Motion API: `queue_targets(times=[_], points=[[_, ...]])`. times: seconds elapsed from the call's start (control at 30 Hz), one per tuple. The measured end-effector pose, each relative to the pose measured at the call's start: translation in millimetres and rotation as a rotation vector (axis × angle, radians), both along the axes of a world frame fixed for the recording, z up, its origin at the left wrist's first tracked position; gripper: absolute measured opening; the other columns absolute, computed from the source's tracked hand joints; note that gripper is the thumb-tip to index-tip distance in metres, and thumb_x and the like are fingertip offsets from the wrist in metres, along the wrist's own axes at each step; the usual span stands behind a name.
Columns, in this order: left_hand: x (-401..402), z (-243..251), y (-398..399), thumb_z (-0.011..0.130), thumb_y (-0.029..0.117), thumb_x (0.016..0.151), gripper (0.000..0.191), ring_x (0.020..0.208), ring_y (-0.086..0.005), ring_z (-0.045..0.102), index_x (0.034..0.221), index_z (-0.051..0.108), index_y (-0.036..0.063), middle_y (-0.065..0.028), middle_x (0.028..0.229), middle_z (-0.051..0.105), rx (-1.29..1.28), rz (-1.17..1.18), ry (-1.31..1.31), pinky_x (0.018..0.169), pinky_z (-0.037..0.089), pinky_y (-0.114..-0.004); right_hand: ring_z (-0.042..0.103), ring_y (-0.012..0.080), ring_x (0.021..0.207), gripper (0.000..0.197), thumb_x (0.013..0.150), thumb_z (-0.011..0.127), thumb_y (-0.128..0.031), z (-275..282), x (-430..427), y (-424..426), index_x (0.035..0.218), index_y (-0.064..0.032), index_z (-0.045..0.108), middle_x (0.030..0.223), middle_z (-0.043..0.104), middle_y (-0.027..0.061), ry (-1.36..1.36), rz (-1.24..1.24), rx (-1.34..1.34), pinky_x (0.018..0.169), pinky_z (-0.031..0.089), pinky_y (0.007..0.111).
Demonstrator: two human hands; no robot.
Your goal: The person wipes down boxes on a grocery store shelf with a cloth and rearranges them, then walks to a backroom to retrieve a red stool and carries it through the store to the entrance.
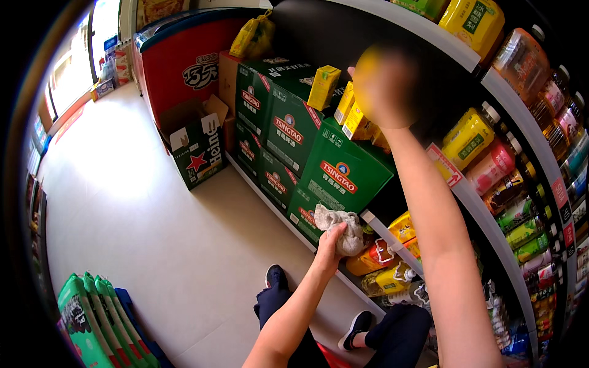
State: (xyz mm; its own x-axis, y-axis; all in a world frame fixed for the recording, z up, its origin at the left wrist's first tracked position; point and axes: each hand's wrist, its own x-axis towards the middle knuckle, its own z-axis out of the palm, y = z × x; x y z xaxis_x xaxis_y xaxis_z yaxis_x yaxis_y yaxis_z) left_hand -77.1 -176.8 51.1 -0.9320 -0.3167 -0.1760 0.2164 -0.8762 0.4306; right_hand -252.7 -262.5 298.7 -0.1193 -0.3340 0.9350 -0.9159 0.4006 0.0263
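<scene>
A crumpled grey-white cloth (345, 230) is bunched in my left hand (332, 246), low in front of the green beer cartons. My right hand (389, 87) reaches out above the cartons; it is largely blurred, with a yellow area at its left side, and I cannot tell whether it holds anything. Just left of it, small yellow drink cartons (356, 122) stand on top of a green Tsingtao carton (347, 170). Another yellow drink carton (324, 87) stands apart from them, farther left on the stacked boxes.
Shelves of bottled drinks (469, 138) curve along the right. An open Heineken box (198, 149) stands on the floor beside a red cabinet (184, 69). A yellow plastic bag (253, 37) sits behind the cartons. Green packs (99, 322) stand at lower left. Large bottles (391, 278) fill the low shelf.
</scene>
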Motion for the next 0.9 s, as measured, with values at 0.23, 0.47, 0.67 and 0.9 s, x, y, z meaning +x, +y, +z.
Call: queue_targets(times=[0.23, 0.47, 0.67, 0.9], points=[[2, -1, -5, 0.059, 0.031, 0.082, 0.043, 0.094, -0.017, 0.057, 0.114, 0.051, 0.0039, -0.0067, 0.104, 0.059, -0.009, 0.019, -0.022, 0.082, 0.047, -0.032, 0.052, 0.029, 0.071, 0.008, 0.071, 0.059, -0.011, -2, -19, -6, 0.077, -0.0059, 0.058, 0.077, 0.054, 0.0121, 0.148, 0.047, -0.048, 0.065, 0.041, 0.04], [-1, 2, -3, 0.056, 0.035, 0.085, 0.044, 0.095, -0.0162, 0.057, 0.115, 0.051, 0.0038, -0.0062, 0.104, 0.059, -0.068, 0.044, 0.088, 0.083, 0.046, -0.031, 0.055, 0.0261, 0.057, 0.013, 0.073, 0.059, -0.017, 10, -28, 28, 0.07, -0.0046, 0.06, 0.061, 0.056, 0.0107, 0.271, 0.128, -0.181, 0.053, 0.044, 0.035], [7, 5, -13, 0.051, 0.027, 0.086, 0.04, 0.101, -0.0193, 0.056, 0.117, 0.049, 0.0024, -0.0085, 0.11, 0.058, 0.074, 0.096, 0.226, 0.089, 0.044, -0.033, 0.047, 0.0292, 0.084, 0.035, 0.064, 0.072, -0.013, -38, 52, 78, 0.09, -0.0043, 0.05, 0.092, 0.048, 0.0131, 0.056, 0.413, -0.397, 0.073, 0.038, 0.04], [18, -1, 1, 0.052, 0.04, 0.087, 0.061, 0.12, -0.0242, 0.043, 0.135, 0.028, 0.0119, -0.0098, 0.131, 0.042, 0.185, -0.132, 0.459, 0.101, 0.035, -0.038, 0.04, 0.031, 0.106, 0.059, 0.06, 0.078, -0.013, -162, 147, 180, 0.11, -0.008, 0.047, 0.118, 0.036, 0.0168, -0.253, 0.311, -0.064, 0.093, 0.033, 0.041]])
